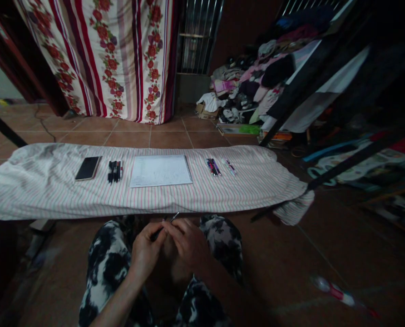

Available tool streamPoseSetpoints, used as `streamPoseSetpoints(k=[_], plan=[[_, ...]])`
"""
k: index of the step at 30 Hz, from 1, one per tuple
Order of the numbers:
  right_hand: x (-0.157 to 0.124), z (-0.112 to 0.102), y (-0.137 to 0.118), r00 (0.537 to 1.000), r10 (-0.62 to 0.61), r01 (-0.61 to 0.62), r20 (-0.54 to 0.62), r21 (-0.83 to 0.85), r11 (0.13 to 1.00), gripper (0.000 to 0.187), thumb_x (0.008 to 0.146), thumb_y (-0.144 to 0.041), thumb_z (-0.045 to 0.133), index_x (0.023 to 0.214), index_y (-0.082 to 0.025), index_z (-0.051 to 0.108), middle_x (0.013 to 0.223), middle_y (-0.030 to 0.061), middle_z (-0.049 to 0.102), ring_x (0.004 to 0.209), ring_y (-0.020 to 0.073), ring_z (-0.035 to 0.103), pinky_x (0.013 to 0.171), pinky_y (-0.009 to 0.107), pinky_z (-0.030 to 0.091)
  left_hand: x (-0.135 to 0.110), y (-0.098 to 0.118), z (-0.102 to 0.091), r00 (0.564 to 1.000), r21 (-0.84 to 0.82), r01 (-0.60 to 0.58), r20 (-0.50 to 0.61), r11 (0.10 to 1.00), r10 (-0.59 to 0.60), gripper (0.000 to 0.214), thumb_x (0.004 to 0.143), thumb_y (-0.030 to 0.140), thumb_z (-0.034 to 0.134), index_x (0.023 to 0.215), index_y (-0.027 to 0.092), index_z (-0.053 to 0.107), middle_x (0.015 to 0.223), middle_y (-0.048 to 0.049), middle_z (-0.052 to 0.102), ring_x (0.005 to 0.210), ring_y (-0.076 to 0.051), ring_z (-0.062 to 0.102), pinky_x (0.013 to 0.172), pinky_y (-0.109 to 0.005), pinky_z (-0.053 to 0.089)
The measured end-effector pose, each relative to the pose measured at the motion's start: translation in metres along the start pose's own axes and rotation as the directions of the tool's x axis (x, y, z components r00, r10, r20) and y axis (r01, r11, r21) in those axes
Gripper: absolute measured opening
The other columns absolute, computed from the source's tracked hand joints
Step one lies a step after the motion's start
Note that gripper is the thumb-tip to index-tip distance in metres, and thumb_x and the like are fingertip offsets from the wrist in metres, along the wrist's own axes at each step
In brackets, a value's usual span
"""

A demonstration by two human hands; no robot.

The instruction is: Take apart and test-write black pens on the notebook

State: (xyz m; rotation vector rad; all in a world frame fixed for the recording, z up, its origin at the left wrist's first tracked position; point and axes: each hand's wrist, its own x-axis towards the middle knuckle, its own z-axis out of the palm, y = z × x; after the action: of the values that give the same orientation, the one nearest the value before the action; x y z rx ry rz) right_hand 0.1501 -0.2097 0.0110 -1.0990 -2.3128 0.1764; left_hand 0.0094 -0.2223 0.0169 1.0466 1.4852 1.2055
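Note:
Both hands meet low in front of me, above my lap in black-and-white patterned trousers. My left hand (147, 249) and my right hand (187, 240) are closed together on a thin dark pen (168, 221), whose tip pokes up between the fingers. Ahead lies a long board covered in striped cloth (46, 195). On it lie a spiral notebook (160, 170) in the middle, a dark phone (87, 168) at the left, a row of black pens (114, 171) beside the phone, and coloured pens (219, 166) to the right of the notebook.
A floral striped curtain (121, 54) hangs at the back. A heap of clothes and shoes (246, 86) lies at the back right. Dark slanted bars (311, 68) cross the right side. A white and red object (335, 290) lies on the tiled floor at lower right.

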Motion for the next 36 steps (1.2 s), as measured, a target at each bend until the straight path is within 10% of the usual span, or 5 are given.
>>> streamPoseSetpoints(k=[8, 14, 22, 36], plan=[[0.036, 0.02, 0.045, 0.995, 0.019, -0.019, -0.103, 0.003, 1.0, 0.03, 0.089, -0.016, 0.036, 0.113, -0.017, 0.055, 0.096, 0.0107, 0.063, 0.091, 0.0204, 0.056, 0.08, 0.036, 0.047, 0.033, -0.004, -0.008, 0.999, 0.081, -0.036, 0.04, 0.996, 0.033, 0.019, 0.069, 0.032, 0.065, 0.083, 0.023, 0.073, 0.088, -0.0054, 0.07, 0.088, -0.021, 0.061, 0.082, -0.029, 0.044], [0.084, 0.007, 0.085, 0.939, 0.292, -0.251, -0.182, 0.222, 0.942, 0.022, 0.085, -0.024, 0.044, 0.098, -0.021, 0.062, 0.09, 0.0083, 0.065, 0.086, 0.0212, 0.059, 0.08, 0.036, 0.045, 0.063, -0.004, -0.012, 0.984, -0.059, 0.177, -0.012, 0.982, -0.178, 0.032, 0.063, 0.041, 0.069, 0.086, 0.018, 0.072, 0.063, -0.0015, 0.066, 0.046, -0.011, 0.049, 0.045, -0.022, 0.036], [0.138, 0.026, 0.105, 0.743, 0.667, -0.364, -0.046, 0.809, 0.461, 0.02, 0.081, -0.037, 0.048, 0.08, -0.019, 0.056, 0.05, -0.005, 0.051, 0.045, 0.0101, 0.049, 0.048, 0.022, 0.039, 0.142, 0.012, 0.005, 0.995, -0.145, 0.065, -0.065, 0.987, -0.075, 0.036, 0.059, 0.044, 0.071, 0.08, 0.015, 0.072, 0.071, -0.0042, 0.067, 0.057, -0.012, 0.054, 0.046, -0.019, 0.035], [0.124, 0.06, 0.15, 0.799, 0.601, -0.445, -0.021, 0.652, 0.614, 0.025, 0.086, -0.04, 0.04, 0.082, -0.021, 0.057, 0.058, -0.0023, 0.056, 0.052, 0.0109, 0.052, 0.056, 0.023, 0.041, 0.169, -0.008, 0.035, 0.989, -0.22, 0.14, -0.009, 0.965, -0.146, 0.04, 0.059, 0.045, 0.072, 0.086, 0.016, 0.068, 0.081, -0.0044, 0.069, 0.056, -0.011, 0.057, 0.049, -0.022, 0.046]])
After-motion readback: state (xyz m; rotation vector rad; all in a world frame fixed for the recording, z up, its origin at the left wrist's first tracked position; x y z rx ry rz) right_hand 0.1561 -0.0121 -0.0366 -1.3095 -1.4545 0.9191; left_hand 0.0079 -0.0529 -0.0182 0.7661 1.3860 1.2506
